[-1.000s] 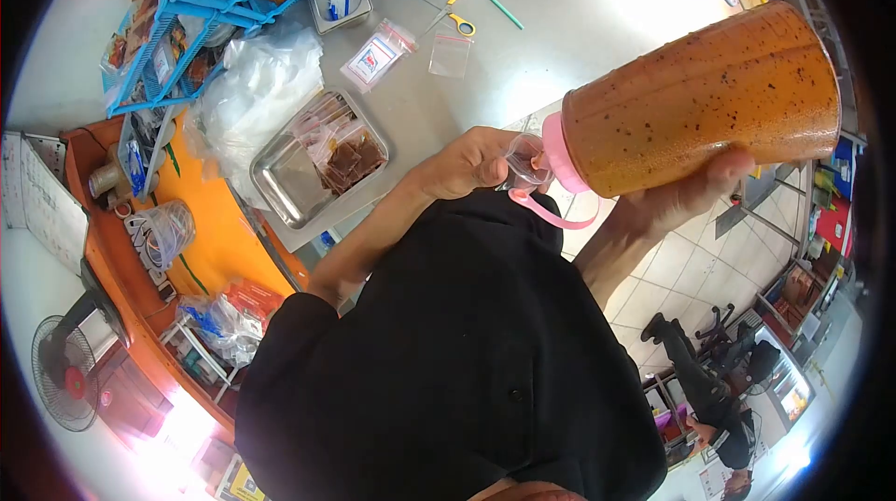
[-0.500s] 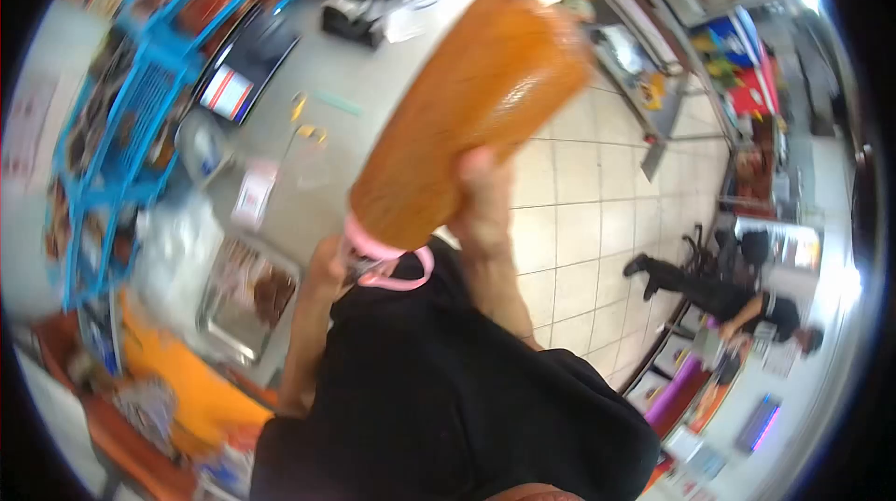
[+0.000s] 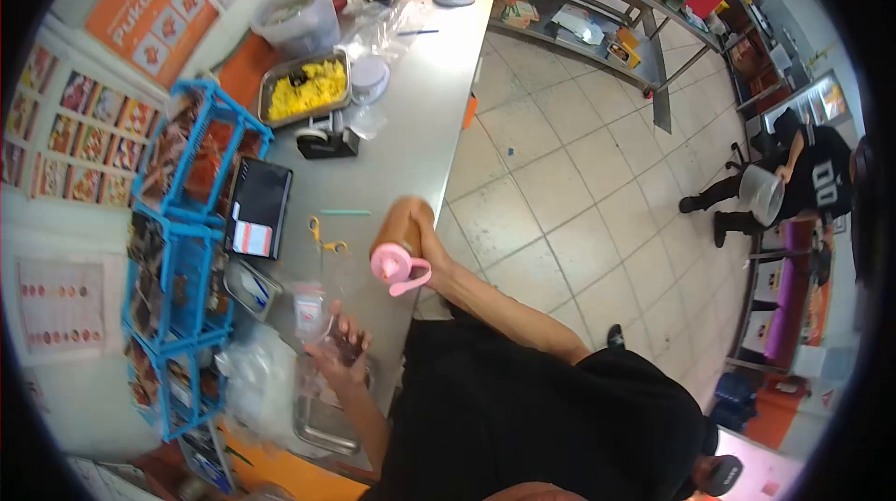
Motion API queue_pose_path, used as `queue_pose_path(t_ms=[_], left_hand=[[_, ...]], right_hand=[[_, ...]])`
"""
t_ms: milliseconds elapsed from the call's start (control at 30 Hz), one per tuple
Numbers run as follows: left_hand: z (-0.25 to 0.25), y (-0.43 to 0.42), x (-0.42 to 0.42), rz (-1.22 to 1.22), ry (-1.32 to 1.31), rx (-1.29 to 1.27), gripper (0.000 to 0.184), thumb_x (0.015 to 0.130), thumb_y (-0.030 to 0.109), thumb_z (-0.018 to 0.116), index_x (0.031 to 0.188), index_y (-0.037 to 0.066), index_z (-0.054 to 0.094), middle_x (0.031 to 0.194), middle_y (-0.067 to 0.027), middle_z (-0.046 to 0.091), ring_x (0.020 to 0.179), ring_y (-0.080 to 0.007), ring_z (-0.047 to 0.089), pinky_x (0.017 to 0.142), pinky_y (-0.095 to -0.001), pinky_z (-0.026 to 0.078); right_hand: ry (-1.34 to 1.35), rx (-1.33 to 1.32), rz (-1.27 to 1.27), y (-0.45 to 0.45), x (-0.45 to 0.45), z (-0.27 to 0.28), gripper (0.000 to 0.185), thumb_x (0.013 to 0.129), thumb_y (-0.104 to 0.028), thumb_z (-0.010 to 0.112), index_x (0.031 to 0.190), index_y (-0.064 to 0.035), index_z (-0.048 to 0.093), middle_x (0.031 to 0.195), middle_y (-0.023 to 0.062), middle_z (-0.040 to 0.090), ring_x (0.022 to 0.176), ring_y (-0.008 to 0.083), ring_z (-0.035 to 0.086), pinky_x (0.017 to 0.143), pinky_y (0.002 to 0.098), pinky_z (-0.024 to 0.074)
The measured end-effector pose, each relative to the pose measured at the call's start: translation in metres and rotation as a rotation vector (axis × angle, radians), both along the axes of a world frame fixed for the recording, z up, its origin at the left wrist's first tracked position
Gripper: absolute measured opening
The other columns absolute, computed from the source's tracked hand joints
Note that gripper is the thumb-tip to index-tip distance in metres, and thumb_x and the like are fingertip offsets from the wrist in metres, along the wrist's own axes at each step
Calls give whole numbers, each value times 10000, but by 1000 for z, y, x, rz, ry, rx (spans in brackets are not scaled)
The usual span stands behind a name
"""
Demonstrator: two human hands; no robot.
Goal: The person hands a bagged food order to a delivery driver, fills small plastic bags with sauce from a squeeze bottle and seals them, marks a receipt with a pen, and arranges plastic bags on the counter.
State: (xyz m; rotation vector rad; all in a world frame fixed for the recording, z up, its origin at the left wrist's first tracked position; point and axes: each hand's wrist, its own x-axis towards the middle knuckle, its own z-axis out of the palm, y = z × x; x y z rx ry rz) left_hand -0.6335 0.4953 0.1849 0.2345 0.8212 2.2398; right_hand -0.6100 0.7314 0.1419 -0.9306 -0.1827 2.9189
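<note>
Wraps fingers of right hand (image 3: pixel 427 238) round bottle (image 3: pixel 399 232) near bench (image 3: pixel 420 141) edge, half-curls those of left hand (image 3: pixel 345 366) about blurred dark object (image 3: pixel 345 345), an apparent holding step calling for steady grips.

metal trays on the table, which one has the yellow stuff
The far tray, beside the black tape dispenser; only it shows a yellow heap. The near tray, by the left hand, shows none.

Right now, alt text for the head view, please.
The right hand grips an amber cylindrical bottle with a pink cap by the edge of a grey metal table; the left hand holds something small, too blurred to name. Yellow-handled scissors lie nearby; a blue plastic rack stands at left.
</note>
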Motion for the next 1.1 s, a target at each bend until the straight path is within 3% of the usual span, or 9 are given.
queue_pose_path(t_ms=[133,300,400,467,533,567,633,833,1100], left_hand=[[1,-18,0,111,46,-134,790,899,584,533,1380,-29,407,920,-43,516,760,-152,486,630,-332,418],[30,-18,0,101,249,-377,573,1002,442,422,1297,-39,515,995,-118,602,883,-204,568,828,-378,474],[50,-13,3,152,465,-631,570,1007,448,414,1213,-54,586,992,-113,608,913,-195,568,861,-354,464],[56,-8,0,180,571,-683,567,1000,453,433,1152,-61,617,994,-102,611,923,-186,574,847,-338,469],[58,-3,-3,203,682,-723,569,994,458,453,1090,-68,648,996,-92,615,933,-178,580,834,-322,473],[57,0,-6,223,679,-751,544,975,451,501,1043,-65,662,948,-82,617,883,-165,589,798,-304,480],[64,15,-5,232,681,-768,522,957,443,549,995,-62,675,900,-71,619,833,-153,599,762,-287,487],[67,58,-3,117,754,-590,296,873,263,720,876,-29,676,716,-26,600,638,-104,550,623,-228,442],[79,101,13,-30,769,-440,258,833,235,769,840,-9,685,767,-21,630,678,-96,571,621,-239,457]], right_hand=[[-24,-105,151,-22,-13,-80,824,836,-729,458,1260,-24,480,1183,158,582,1033,277,617,942,463,495],[-29,-94,221,-31,-21,-71,769,934,-667,283,1374,-53,426,1343,187,485,1237,337,495,1008,504,448],[-175,-111,155,-31,-19,-76,777,938,-651,310,1411,-37,363,1411,220,384,1219,412,491,1043,530,423],[-243,-221,205,-23,-11,-74,667,967,-604,301,1376,-87,401,1364,228,396,1110,399,543,908,487,517],[-569,320,181,-20,8,-50,530,988,-530,372,1289,-101,457,1207,169,501,940,269,573,736,359,519],[-564,322,170,-20,16,-34,530,988,-530,372,1289,-101,457,1207,169,501,940,269,573,736,359,519],[-580,848,-244,-20,37,4,381,997,-419,464,1163,-80,510,994,79,558,784,159,521,646,290,444],[347,1260,2,-24,84,104,198,957,-187,593,1090,-41,585,909,11,617,811,77,540,707,260,453],[220,1320,-105,-26,115,124,168,924,-142,642,1018,-3,626,750,-12,620,684,54,532,626,235,419]])
